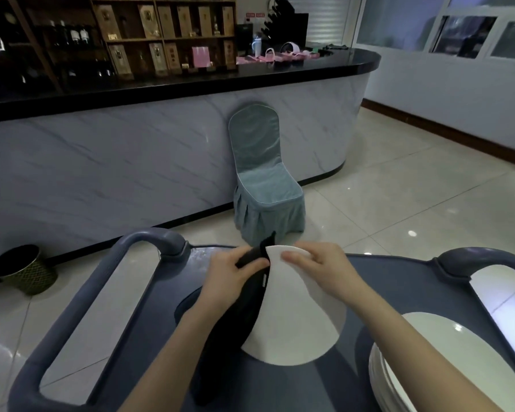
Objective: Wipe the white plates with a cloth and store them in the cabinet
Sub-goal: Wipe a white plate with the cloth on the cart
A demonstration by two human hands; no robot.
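Mid-wipe here, I reckon. One white plate (298, 316) is tipped up on edge over the cart (384, 281). The right hand (318, 269) has its fingers (295, 257) pinching the top rim. The left hand (235, 272) grips the one black cloth (235, 316), pressed to the rim just left of the right fingers and hanging down the plate's left side.

Next move, my guess: drag the cloth across the rest of the face and keep that pinch firm.

Count: one plate in hand, one cloth, and one stack of plates (428, 352) below-right of the right fingers. It's several deep, can't count exactly. No cabinet I can pick out.
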